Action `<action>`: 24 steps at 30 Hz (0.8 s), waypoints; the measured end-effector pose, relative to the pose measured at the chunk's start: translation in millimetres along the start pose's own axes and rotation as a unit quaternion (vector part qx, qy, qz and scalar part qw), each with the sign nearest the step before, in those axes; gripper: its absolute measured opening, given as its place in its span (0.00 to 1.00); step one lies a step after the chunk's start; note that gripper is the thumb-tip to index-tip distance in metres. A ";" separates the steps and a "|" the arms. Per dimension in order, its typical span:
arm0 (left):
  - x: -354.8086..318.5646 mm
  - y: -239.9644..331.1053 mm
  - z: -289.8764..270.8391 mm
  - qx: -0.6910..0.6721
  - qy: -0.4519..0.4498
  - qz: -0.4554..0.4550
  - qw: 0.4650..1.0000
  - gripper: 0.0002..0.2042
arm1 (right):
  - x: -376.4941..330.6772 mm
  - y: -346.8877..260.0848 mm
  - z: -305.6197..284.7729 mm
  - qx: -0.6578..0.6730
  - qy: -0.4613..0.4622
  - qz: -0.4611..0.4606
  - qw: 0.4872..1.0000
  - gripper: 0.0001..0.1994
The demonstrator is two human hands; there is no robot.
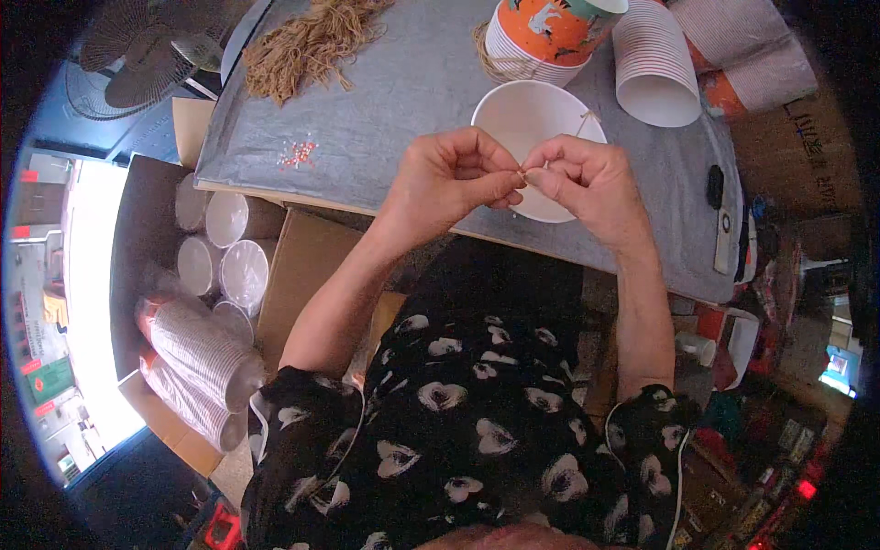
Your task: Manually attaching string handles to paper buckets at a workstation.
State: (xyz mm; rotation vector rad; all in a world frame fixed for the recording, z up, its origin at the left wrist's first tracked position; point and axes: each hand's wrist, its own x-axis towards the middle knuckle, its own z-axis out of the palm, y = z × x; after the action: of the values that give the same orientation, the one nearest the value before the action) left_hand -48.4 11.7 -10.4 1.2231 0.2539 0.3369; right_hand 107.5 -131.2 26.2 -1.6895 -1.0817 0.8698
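Both my hands meet over a white paper bucket (511,112), which lies tilted with its open mouth toward me at the table's near edge. The thumb and fingers of my left hand (447,181) are pinched on a thin brown strand of twine (522,172). Against it, my right hand (591,186) pinches the same small spot. Fingertips hide most of that strand. Another knotted bit of twine (589,116) shows at the bucket's right rim. Left of my hands, small orange and white beads (298,154) lie scattered on the grey tabletop (403,87).
Loose brown twine (312,44) is heaped at the far left. Orange patterned buckets (541,41) and a white bucket stack (654,78) stand at the back. A black object (715,186) lies at right. Below left, a cardboard box (151,206) holds wrapped bucket stacks (197,353).
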 end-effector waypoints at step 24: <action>2.1 -5.8 4.1 -0.063 0.001 -0.013 0.998 0.04 | -5.0 12.3 9.1 0.162 0.018 0.045 0.986 0.06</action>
State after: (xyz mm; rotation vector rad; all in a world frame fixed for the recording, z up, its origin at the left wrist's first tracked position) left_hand -44.3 7.2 -14.6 1.0950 0.2467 0.3275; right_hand 101.1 -135.3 12.0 -1.4837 -0.7948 1.0094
